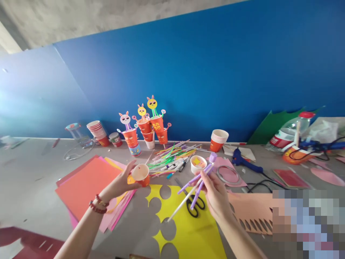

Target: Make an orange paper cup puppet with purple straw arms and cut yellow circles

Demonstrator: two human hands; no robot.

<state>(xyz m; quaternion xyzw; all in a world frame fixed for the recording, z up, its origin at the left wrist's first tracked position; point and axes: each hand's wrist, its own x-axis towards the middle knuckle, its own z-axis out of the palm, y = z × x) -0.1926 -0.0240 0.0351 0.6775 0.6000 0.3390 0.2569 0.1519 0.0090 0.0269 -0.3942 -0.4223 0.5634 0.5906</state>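
My left hand (126, 178), with red bead bracelets on its wrist, grips an orange paper cup (144, 180) between thumb and fingers, its white mouth tilted toward me. My right hand (215, 192) pinches a bundle of straws (185, 199): purple bent ones around a longer white one, with a purple piece at the top. Beneath the straws lie black-handled scissors (198, 205) on yellow paper (201, 233) with round cut-outs. Just behind the right hand stands a small white tub (198, 169) with yellow and pink scraps inside.
Coloured paper sheets (88, 187) lie left. Several straws and markers (172, 158) are heaped mid-table. Behind them stand cups with rabbit-faced figures (130, 136). Cup stacks (219, 141), a blue glue gun (246, 162) with its cord, and a plastic bottle (292, 131) stand or lie right.
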